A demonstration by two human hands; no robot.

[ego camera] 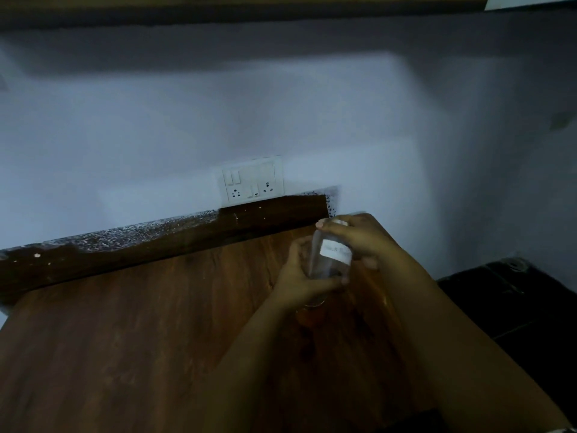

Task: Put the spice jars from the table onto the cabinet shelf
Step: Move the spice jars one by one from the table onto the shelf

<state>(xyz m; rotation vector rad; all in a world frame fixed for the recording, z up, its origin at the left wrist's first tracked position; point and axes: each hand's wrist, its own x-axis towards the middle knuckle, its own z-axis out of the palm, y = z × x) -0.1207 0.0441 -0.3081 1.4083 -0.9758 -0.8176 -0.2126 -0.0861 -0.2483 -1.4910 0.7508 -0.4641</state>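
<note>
A clear glass spice jar (331, 256) with a white handwritten label and a silver lid is held over the far right part of the wooden table (140, 339). My left hand (299, 276) wraps around its lower body from the left. My right hand (359, 239) covers its top, fingers curled over the lid. The jar looks tilted slightly; whether its base touches the table is hidden by my fingers. The underside of a wooden cabinet shelf (218, 7) runs along the top of the view.
A white switch and socket plate (253, 179) sits on the pale wall just above the table's dark back rail (156, 242). A black object (515, 295) stands low to the right of the table.
</note>
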